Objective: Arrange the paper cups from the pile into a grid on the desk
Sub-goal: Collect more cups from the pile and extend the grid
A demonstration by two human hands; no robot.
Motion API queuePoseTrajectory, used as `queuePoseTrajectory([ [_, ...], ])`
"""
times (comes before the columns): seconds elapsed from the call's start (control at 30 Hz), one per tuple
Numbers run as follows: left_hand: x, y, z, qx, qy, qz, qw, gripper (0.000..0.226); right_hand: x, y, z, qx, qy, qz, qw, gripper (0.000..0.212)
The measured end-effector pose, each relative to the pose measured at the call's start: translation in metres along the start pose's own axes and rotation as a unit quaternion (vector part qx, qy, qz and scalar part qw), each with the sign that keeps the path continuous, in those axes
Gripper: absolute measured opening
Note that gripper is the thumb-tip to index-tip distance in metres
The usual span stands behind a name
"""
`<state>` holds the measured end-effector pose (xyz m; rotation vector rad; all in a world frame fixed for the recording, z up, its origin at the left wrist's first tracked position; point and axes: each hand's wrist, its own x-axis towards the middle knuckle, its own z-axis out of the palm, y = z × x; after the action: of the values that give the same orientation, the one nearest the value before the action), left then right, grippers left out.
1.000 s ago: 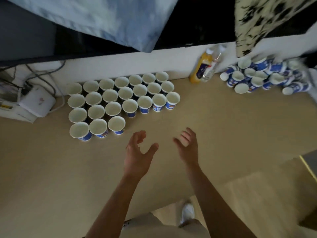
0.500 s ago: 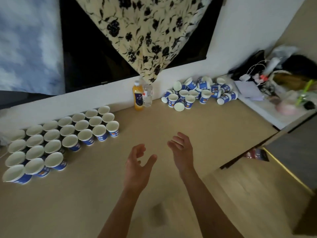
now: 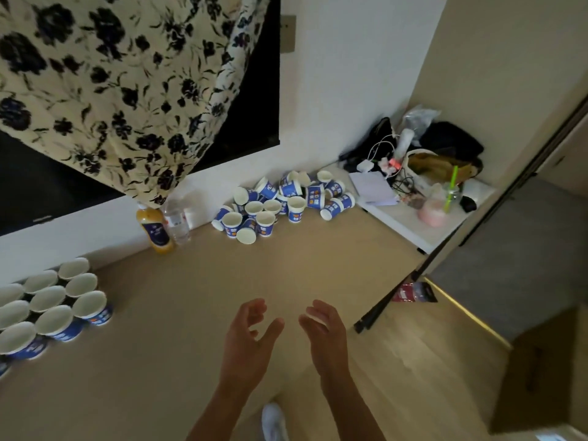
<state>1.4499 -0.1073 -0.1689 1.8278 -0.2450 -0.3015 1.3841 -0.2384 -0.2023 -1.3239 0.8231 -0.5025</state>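
Pile of cups lies straight ahead
Left hand and right hand hold nothing, fingers loose; the 2 look equally near.

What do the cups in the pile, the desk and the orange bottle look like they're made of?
Cups: likely paper, matte white inside, printed blue outside, thin rims. Desk: smooth tan surface with soft sheen, perhaps laminate or wood. Orange bottle: probably clear plastic, since orange liquid shows around its dark label.

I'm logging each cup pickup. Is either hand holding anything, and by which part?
Nothing is held: left hand and right hand are both empty, fingers relaxed, short of the cup pile.
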Motion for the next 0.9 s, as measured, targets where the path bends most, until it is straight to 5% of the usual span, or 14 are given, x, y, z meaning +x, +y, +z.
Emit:
queuePoseTrajectory([
  [0.4, 0.123, 0.017, 0.118, -0.039, -0.033, -0.048, 0.998, 0.037, 0.164, -0.040, -0.063, 0.024, 0.056, 0.097, 0.993, 0.031],
  [0.9, 0.203, 0.047, 0.189, -0.006, 0.075, -0.094, 0.993, 0.039, 0.386, -0.042, -0.040, 0.048, 0.020, 0.318, 0.947, 0.072],
])
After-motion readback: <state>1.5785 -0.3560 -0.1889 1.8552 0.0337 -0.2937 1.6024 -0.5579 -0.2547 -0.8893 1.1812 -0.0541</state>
